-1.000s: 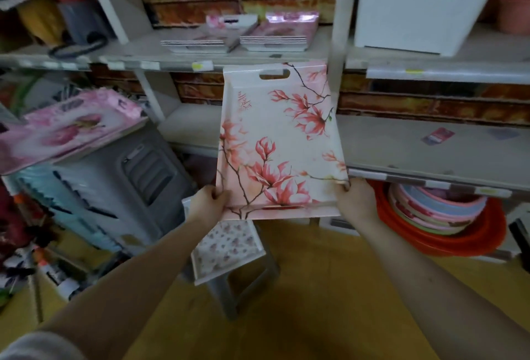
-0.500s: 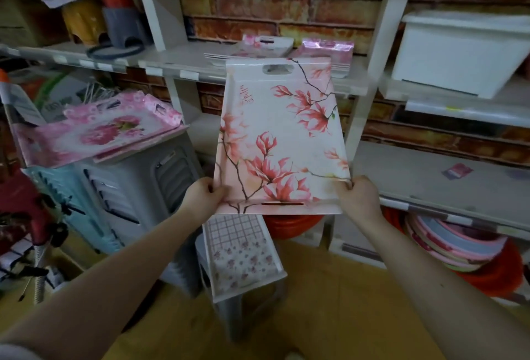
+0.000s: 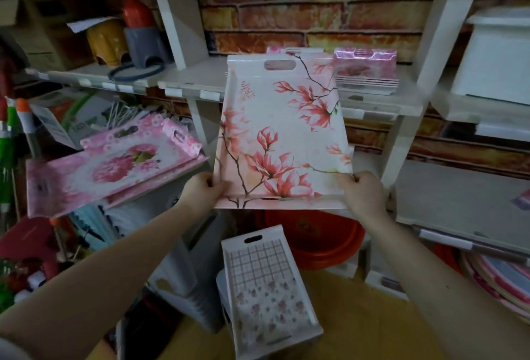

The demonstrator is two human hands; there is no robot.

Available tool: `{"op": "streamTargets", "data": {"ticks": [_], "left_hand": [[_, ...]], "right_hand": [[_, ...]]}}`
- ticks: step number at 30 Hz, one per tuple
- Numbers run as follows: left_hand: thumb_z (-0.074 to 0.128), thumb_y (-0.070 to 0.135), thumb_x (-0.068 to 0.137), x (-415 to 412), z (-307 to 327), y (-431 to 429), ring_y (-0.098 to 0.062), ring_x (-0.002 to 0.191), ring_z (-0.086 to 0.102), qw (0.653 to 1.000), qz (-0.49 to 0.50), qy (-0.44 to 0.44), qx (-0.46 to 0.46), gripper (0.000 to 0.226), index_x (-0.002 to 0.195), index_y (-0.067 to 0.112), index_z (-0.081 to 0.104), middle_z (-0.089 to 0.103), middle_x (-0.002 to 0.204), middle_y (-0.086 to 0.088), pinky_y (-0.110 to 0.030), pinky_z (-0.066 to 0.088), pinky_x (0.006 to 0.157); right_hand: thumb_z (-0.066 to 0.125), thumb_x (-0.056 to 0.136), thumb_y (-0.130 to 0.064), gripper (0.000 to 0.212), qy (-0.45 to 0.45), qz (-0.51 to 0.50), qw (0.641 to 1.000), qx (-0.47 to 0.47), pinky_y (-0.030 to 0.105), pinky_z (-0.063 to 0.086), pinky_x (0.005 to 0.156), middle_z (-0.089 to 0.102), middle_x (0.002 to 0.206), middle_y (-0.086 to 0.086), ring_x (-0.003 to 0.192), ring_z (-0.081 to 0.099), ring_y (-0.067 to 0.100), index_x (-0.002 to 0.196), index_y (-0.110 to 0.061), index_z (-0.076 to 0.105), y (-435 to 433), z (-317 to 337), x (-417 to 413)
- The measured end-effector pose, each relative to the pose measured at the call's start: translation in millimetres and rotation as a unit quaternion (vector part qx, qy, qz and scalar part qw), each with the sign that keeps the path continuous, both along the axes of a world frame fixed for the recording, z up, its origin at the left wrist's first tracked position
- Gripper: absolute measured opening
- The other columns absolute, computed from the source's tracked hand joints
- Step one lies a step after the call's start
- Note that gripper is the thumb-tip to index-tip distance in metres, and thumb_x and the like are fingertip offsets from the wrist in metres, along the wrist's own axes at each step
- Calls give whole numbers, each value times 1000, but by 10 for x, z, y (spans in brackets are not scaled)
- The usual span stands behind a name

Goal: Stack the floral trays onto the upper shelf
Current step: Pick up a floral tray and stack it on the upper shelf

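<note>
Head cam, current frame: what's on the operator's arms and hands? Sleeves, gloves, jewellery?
No gloves, rings or watch visible on the left hand or right hand. The left forearm and right forearm are uncovered. A sliver of pale grey sleeve shows at the bottom-left corner, on the left arm.

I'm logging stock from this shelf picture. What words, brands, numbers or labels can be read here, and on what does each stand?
No text here reads clearly.
Magnolia tray: small red writing near its upper left corner, too blurred to read.
Green and white package at far left: dark print, too blurred to read.
Shelf-edge tags: white, nothing legible on them.
Red basin below the tray: a faint emblem, unreadable.
</note>
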State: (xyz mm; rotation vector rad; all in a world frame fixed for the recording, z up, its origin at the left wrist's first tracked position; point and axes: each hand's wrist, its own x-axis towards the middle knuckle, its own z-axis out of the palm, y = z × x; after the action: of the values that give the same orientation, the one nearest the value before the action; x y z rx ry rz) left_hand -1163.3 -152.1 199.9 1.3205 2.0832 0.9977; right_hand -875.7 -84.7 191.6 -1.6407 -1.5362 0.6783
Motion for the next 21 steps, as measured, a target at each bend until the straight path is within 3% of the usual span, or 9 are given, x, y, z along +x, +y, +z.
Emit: {"op": "streamTargets", "data": {"ticks": [8,11,21], "left_hand": [[64,28,87,-358,226,934,-23,68,51,1000,5,15,9,25,69,14,55,54,66,-5,-29,34,58],[62,30,88,-439,265,1117,-26,74,56,1000,0,29,6,20,78,14,58,59,74,-6,-31,41,65],[61,27,89,-911,534,1772,-17,57,45,997,-52,63,14,36,58,18,46,47,57,1,-27,29,50]], "right_hand": [[47,92,-16,46,42,-3,999,2,28,15,47,30,48,2,45,30,17,49,-13,30,921,190,-377],[48,91,-14,48,54,-3,999,4,27,16,47,29,46,1,44,29,16,47,-15,30,1120,213,-484],[45,89,-10,44,77,-12,997,9,26,15,48,23,48,1,44,22,17,51,-14,24,1528,376,-896]]}}
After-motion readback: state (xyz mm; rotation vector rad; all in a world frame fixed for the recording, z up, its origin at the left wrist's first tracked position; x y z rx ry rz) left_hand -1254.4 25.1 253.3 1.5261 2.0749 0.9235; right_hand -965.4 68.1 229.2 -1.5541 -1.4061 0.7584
